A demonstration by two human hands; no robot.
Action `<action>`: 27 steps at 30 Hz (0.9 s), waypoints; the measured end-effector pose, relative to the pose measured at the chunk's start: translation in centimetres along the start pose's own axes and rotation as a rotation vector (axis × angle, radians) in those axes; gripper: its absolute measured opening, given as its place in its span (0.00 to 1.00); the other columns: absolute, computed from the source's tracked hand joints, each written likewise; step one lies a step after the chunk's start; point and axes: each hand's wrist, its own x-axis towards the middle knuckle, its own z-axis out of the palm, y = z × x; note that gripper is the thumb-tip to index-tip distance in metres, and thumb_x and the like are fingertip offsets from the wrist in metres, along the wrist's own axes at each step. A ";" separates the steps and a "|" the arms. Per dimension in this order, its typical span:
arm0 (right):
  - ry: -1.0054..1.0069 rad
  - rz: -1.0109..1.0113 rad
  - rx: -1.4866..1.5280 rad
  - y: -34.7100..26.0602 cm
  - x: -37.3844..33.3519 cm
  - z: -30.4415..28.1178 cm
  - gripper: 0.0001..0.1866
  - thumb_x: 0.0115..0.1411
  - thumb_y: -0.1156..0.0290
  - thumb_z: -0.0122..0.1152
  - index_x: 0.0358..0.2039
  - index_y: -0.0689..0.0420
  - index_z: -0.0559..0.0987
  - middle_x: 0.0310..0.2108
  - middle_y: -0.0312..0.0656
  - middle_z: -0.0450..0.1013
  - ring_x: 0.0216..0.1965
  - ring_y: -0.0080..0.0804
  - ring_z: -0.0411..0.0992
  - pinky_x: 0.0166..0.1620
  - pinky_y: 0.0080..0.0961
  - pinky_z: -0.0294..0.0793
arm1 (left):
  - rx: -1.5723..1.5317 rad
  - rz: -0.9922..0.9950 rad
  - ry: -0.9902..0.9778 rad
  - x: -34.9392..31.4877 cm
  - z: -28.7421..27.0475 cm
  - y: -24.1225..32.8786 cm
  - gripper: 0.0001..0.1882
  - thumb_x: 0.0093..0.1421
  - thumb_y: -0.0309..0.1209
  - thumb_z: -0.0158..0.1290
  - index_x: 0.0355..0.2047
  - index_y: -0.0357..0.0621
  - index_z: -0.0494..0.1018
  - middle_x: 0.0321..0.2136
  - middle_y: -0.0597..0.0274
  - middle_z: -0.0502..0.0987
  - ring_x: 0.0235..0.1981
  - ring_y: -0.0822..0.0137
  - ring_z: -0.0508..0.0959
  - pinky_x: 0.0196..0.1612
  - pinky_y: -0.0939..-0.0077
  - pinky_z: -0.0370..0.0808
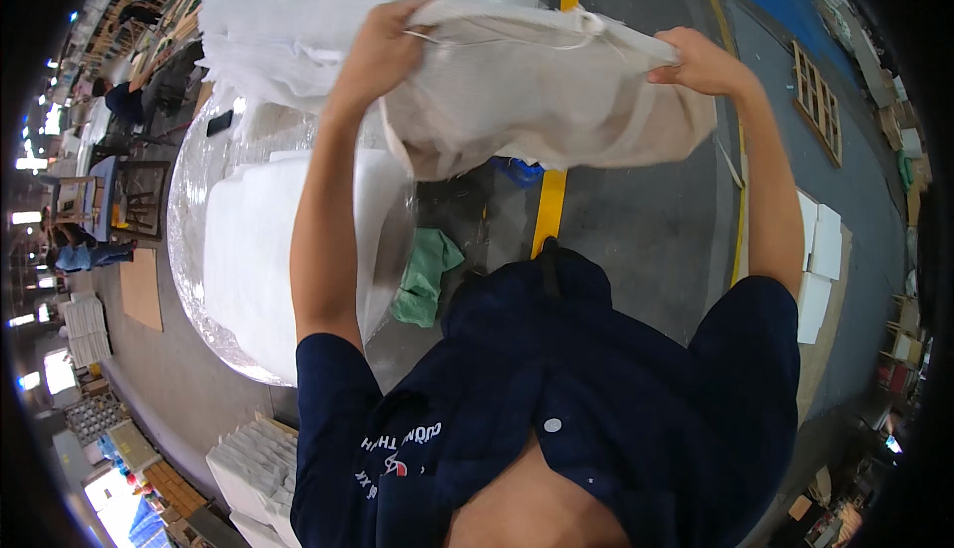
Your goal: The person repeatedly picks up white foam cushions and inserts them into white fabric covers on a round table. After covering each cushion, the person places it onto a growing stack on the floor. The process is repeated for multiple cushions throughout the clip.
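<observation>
Between my raised hands hangs a beige cloth cover (547, 96), stretched out sideways. A thin cord and a small knot show along its upper edge, and the fabric is partly see-through. My left hand (390, 49) is closed around its upper left corner. At the other end, my right hand (702, 63) pinches the upper right corner between thumb and fingers. The cloth's lower edge hangs loose above the floor. Behind and left of my left hand lies a pile of fluffy white sheets (283, 16).
Plastic-wrapped white padding (268, 250) stands at my left, with a dark phone (220, 124) on it. A green cloth (427, 275) lies beside it. A yellow line (550, 212) crosses the floor. White panels (817, 270) and a wooden pallet (817, 106) lie right. People work far left.
</observation>
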 end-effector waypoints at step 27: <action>0.618 0.229 1.203 5.7 0.5 4.8 0.16 0.72 0.65 0.46 0.47 0.64 0.77 0.41 0.37 0.77 0.39 0.20 0.74 0.42 0.21 0.75 | 0.258 -0.501 0.298 7.1 -5.0 -1.2 0.27 0.70 0.44 0.45 0.61 0.38 0.61 0.58 0.46 0.67 0.57 0.48 0.69 0.61 0.53 0.68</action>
